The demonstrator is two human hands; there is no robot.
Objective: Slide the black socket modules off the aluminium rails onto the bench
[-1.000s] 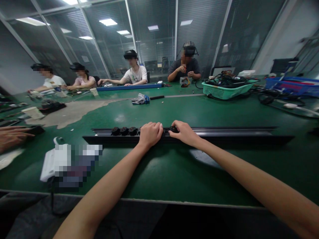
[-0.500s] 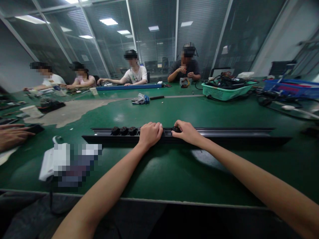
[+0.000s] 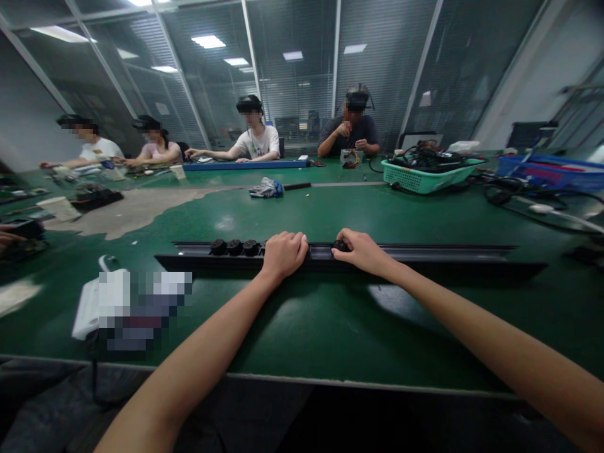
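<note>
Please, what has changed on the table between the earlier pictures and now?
The right hand, pinching a black piece, has moved right along the black rail. A co-worker's hand drew back leftward. The left hand and three similar pieces stayed.

no readable lettering

the dark print on a white t-shirt (image 3: 264, 141) in the background is too small to make out. any marking on the flat item (image 3: 146, 311) beside the white device (image 3: 88, 309) is hidden by pixelation.

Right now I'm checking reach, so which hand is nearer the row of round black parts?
Left. The left hand is over the rail at the right end of the row; the right hand is farther right, holding a separate black part.
</note>
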